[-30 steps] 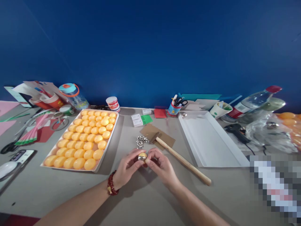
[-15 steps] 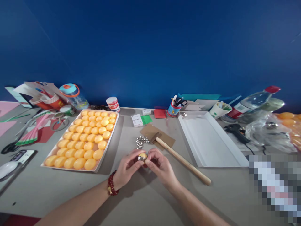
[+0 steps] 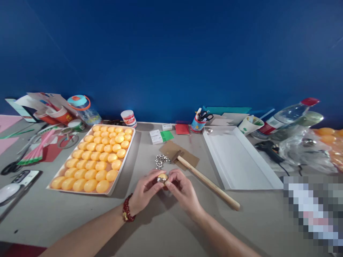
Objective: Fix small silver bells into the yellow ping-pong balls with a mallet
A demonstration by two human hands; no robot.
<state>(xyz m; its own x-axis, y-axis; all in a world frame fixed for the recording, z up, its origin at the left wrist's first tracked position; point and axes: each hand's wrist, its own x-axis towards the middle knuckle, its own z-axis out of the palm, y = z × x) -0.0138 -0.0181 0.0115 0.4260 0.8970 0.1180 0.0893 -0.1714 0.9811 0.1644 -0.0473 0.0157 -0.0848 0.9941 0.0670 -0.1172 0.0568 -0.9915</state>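
My left hand and my right hand meet at the middle of the table, fingers pinched together round one small orange ball with a silver metal piece on it. A red bead bracelet sits on my left wrist. Just beyond the hands lies a small heap of silver metal pieces. A wooden-handled hammer lies to the right of my right hand, its head on a brown card.
A white tray full of orange balls stands to the left. A bare white tray stands to the right. Cups, scissors, jars, bottles, a glue gun and paper scraps line the back and sides. A phone lies far left.
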